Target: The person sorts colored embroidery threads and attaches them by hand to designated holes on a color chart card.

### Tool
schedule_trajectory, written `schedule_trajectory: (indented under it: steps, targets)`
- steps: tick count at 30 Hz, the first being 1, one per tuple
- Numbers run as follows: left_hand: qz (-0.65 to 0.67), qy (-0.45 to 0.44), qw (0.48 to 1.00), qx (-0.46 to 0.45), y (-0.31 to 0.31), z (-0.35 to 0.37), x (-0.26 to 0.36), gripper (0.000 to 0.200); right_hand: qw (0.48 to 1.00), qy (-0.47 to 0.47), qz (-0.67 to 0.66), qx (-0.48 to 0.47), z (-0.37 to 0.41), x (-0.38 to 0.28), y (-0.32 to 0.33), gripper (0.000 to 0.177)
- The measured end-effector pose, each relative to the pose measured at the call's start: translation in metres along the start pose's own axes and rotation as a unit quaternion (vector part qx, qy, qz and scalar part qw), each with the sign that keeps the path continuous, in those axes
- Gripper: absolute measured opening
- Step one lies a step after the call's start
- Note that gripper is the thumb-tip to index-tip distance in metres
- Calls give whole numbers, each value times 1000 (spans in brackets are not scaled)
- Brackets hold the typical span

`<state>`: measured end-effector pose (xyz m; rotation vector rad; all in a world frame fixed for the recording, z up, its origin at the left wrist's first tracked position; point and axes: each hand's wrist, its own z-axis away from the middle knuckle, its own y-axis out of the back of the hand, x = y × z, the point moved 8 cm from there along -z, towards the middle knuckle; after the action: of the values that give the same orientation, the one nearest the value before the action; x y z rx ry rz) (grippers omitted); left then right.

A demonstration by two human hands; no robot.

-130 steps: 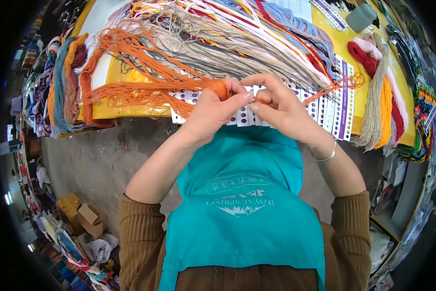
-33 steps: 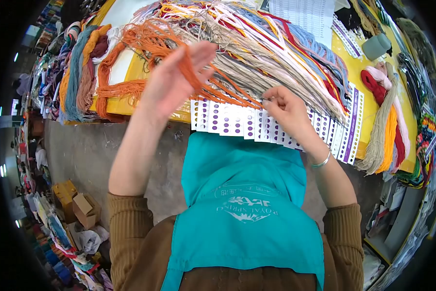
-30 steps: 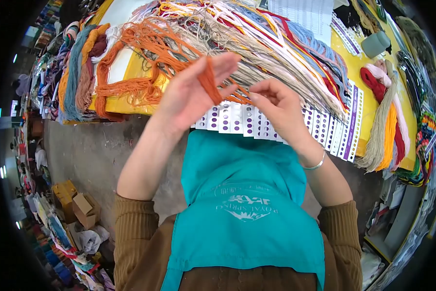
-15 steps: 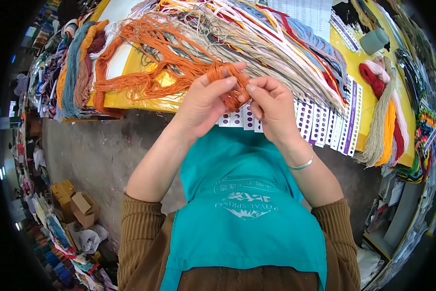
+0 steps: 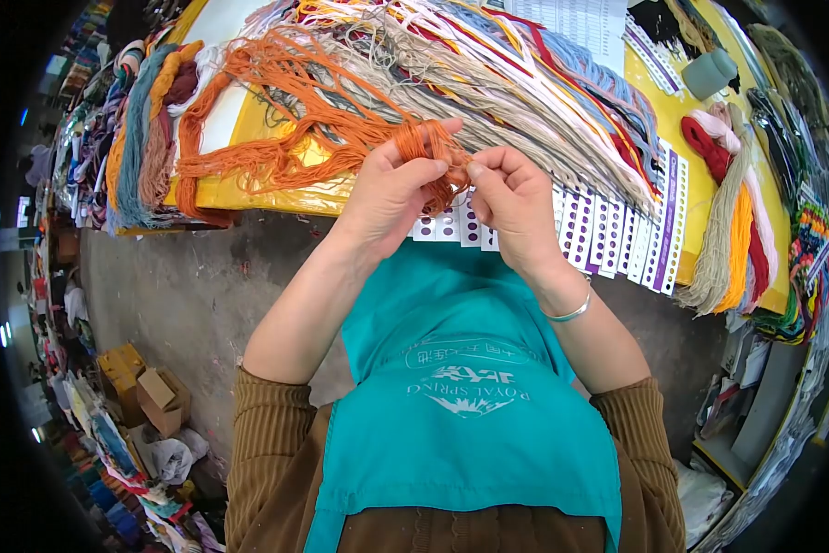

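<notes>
Orange thread [image 5: 331, 138] lies in loose, tangled lengths over the table's left part and runs up to my hands. My left hand [image 5: 391, 189] is closed on it, with loops wrapped around its fingers and the thumb pressing on them. Close beside it, my right hand [image 5: 516, 198] pinches a bit of the same orange thread between thumb and fingertips. Under and behind the hands lie long strands in beige, white, red and blue [image 5: 525, 101]. White cards with rows of purple-rimmed holes [image 5: 608, 230] line the table's near edge, to the right of my hands.
Hanks in teal, orange and brown [image 5: 147, 138] hang at the table's left end. On the yellow tabletop [image 5: 668, 106] to the right stand a grey-green bottle [image 5: 710, 74] and more hanks [image 5: 733, 221]. Cardboard boxes [image 5: 161, 401] sit on the floor at left.
The orange loops at my fingertips have opened out and shifted slightly as my right hand pulls at the thread. Both hands stay in nearly the same place.
</notes>
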<state>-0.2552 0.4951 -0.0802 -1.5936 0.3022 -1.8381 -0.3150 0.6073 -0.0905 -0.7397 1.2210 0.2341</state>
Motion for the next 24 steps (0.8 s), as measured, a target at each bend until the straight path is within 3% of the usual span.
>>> schedule_trajectory:
  steps: [24]
  targets:
    - [-25, 12, 999, -22, 0, 0, 1, 46, 999, -23, -25, -30, -2, 6, 0, 9]
